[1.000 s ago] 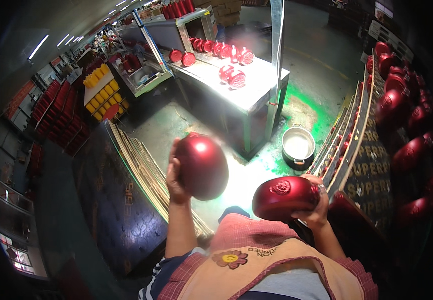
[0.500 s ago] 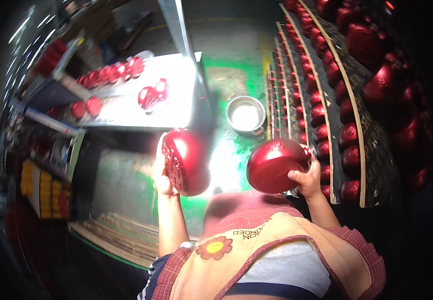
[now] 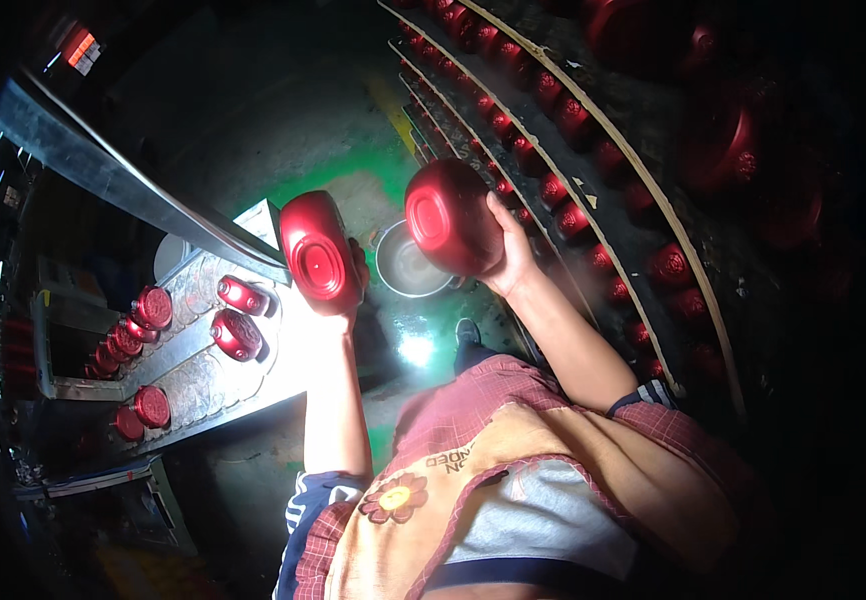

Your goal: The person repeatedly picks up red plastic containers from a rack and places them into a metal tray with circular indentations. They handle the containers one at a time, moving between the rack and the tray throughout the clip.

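Note:
In my left hand [image 3: 339, 316] is a glossy red, flattened round bottle [image 3: 305, 232], raised over the end of the bright worktable. Its base with an oval ring faces me, and most of my fingers are hidden behind it. My right hand [image 3: 514, 255] grips a second red bottle [image 3: 446, 222] from its right side, thumb along the edge. That one is tilted, with its smooth oval base toward me and its neck out of sight. The two bottles are held apart, at about the same height.
Several red bottles [image 3: 236, 334] lie on the lit worktable [image 3: 283, 352] at left, under a slanting metal post [image 3: 143, 190]. A metal pot [image 3: 408, 270] is on the floor beyond my hands. Racks with wooden edges [image 3: 643, 170], full of red bottles, line the right.
Both hands have moved up and away from my body with their bottles, which have turned to show their bases. My view has swung right, shifting the worktable and racks leftward.

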A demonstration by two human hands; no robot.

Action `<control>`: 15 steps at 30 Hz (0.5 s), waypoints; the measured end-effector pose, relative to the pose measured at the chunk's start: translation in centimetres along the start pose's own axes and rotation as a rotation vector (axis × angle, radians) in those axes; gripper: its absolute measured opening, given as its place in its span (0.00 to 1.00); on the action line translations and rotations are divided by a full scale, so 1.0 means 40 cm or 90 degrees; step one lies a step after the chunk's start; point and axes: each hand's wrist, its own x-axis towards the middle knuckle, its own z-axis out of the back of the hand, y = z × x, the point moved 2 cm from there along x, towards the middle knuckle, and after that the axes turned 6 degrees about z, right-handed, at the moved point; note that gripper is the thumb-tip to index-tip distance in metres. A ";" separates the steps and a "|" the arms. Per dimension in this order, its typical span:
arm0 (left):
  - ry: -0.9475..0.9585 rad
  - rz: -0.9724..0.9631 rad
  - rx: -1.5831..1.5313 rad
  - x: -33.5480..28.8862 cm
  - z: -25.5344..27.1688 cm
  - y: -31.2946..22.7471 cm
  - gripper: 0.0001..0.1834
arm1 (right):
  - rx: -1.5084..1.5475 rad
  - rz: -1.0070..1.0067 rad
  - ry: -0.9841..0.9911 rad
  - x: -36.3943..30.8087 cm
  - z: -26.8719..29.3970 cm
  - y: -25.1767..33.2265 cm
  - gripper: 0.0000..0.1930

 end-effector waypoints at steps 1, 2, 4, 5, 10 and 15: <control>0.008 -0.028 0.119 0.063 -0.015 -0.004 0.30 | 0.101 -0.057 0.030 0.065 0.008 -0.014 0.25; 0.039 0.036 -0.085 0.126 -0.028 -0.004 0.30 | 0.242 -0.104 0.054 0.146 0.009 -0.026 0.22; 0.003 0.134 -0.178 0.225 -0.041 -0.010 0.32 | 0.394 -0.207 0.110 0.257 0.018 -0.053 0.21; 0.015 0.186 -0.202 0.272 -0.048 -0.015 0.32 | 0.463 -0.272 0.170 0.307 0.019 -0.057 0.22; -0.017 0.261 -0.276 0.465 -0.038 -0.037 0.31 | 0.478 -0.317 0.124 0.502 0.026 -0.057 0.26; -0.086 0.339 -0.322 0.560 -0.026 -0.066 0.30 | 0.499 -0.308 0.120 0.597 -0.020 -0.071 0.28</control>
